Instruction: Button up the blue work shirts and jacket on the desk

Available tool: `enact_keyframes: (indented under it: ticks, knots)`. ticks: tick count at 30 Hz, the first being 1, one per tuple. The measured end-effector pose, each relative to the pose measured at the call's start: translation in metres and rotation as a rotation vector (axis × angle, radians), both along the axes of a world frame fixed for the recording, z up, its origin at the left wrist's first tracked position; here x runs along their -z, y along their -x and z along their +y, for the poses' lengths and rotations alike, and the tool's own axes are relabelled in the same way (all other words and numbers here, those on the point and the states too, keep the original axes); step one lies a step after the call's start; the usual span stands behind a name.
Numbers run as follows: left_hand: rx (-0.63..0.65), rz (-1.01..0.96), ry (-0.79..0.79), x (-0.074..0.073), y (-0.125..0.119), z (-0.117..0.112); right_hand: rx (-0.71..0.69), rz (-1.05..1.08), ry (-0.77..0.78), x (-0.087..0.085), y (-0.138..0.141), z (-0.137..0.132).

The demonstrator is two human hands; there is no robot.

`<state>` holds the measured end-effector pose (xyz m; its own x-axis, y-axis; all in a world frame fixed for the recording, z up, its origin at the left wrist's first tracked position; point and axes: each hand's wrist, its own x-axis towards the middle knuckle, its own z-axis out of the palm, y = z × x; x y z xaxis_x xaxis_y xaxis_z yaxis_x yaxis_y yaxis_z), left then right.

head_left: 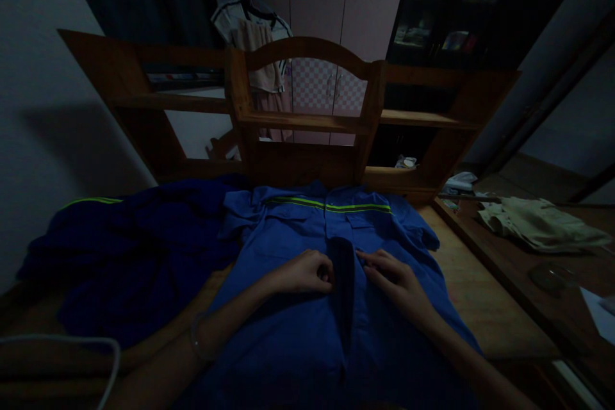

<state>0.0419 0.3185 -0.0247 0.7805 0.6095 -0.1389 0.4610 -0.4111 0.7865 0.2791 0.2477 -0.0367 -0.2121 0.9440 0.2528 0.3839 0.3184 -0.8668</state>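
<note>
A blue short-sleeved work shirt (288, 237) with a yellow-green stripe across the chest lies spread out, its collar away from me. The upper front is closed, while the lower front gapes into a dark slit. My left hand (310, 272), a bracelet on its wrist, is curled with the fingertips pinching the shirt's left front edge beside the slit. Across the gap, my right hand (391, 278) pinches the other front edge between thumb and fingers. Whether a button sits under those fingertips is too dark to see.
A crumpled dark blue garment (139, 250) lies left of the shirt. Behind stands a wooden shelf headboard (307, 118). On the right, a brown table (509, 256) bears a folded beige cloth (538, 224) and a glass dish (552, 275). A white cable (115, 349) loops at lower left.
</note>
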Motion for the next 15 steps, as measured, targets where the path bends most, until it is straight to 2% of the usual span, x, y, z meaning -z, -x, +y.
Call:
enact_keyframes:
  ticks: [3,8,11,15]
  knots:
    - [-0.060,-0.071,0.136,0.001,-0.001,0.004,-0.074,0.067,0.077,0.008,0.002,0.004]
    - [-0.196,-0.125,0.400,0.014,0.006,0.011,-0.151,0.099,0.128,0.024,0.010,0.004]
    - [-0.194,-0.153,0.466,0.019,0.011,0.011,-0.173,0.080,0.125,0.027,0.013,0.004]
    - [-0.178,-0.153,0.479,0.014,0.014,0.010,-0.160,0.059,0.120,0.026,0.015,0.005]
